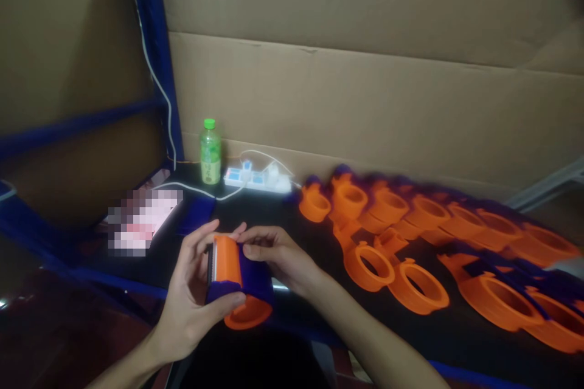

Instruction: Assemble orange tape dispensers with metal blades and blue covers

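Both of my hands hold one tape dispenser [258,284] in front of me, above the near edge of the dark table. It has a blue body, an orange flap with a toothed strip along its left side, and an orange ring underneath. My left hand [187,298] wraps round its left side, thumb across the lower front. My right hand [278,255] grips the upper right part, thumb and fingers closed on the blue body. Some fingertips are hidden behind the dispenser. To the right, the nearest loose piece is an orange ring-shaped dispenser part [367,282].
Rows of orange and blue dispenser parts [431,209] cover the table's right side. At the back stand a green-capped bottle [210,155] and a white power strip [260,179] with cables. A lit, pixelated screen [146,219] lies left. Blue frame posts [152,42] and cardboard walls [365,103] enclose the table.
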`<state>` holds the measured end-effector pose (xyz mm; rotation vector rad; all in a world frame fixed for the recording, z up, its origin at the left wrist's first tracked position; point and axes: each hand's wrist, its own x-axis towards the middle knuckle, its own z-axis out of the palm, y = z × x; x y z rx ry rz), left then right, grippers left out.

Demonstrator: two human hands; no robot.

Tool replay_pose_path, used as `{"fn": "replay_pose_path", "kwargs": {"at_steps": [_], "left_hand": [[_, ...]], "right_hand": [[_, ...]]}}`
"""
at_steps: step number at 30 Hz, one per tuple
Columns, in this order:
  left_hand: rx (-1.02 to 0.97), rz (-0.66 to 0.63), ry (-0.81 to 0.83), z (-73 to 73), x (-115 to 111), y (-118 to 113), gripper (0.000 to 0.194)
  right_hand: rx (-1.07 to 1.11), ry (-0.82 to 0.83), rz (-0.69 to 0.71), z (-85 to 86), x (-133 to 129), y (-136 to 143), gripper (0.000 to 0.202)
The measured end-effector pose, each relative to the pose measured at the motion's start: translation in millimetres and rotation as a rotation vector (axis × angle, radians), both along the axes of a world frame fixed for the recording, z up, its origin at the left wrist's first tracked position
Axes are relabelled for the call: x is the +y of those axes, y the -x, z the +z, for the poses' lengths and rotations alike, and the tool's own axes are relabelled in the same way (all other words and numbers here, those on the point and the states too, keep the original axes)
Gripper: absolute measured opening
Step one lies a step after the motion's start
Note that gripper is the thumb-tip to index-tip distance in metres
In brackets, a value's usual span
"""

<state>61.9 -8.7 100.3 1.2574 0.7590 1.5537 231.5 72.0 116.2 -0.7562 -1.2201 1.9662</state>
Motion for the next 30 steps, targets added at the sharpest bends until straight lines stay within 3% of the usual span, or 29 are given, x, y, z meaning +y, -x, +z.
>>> {"fn": "replay_pose_path", "kwargs": {"at_steps": [9, 13, 16, 19, 21, 23, 26, 30], "left_hand": [[0.023, -0.025, 0.016, -4.1, 3, -3, 0.077], [0.016, -0.002, 0.042, -2.5, 4, -5, 0.078], [-0.076, 0.061, 0.081, -5.6, 9, -9, 0.077], [-0.226, 0.201, 0.152, -14.3, 20, -12, 0.066], [-0.326, 0.299, 0.176, -21.7, 28, -13, 0.059], [-0.393, 0.302, 0.212, -29.0, 34, -15, 0.055], [-0.429, 0.185, 0.313, -37.2, 37, -19, 0.047], [-0.416, -0.014, 0.336, -41.6, 35, -25, 0.045]], "right_hand": [[-0.050, 0.029, -0.001, -2.0, -1, -5, 0.033], [-0.086, -0.045, -0.017, -1.5, 0, -4, 0.026], [-0.212, -0.319, -0.097, 4.8, -2, -4, 0.022], [-0.510, -0.795, -0.248, 15.0, -19, -6, 0.030], [-0.719, -1.085, -0.293, 17.5, -39, -9, 0.049], [-0.908, -1.292, -0.272, 12.7, -60, -11, 0.075], [-1.093, -1.461, -0.299, -3.9, -80, -19, 0.084], [-1.102, -1.443, -0.402, -12.3, -84, -49, 0.076]]}}
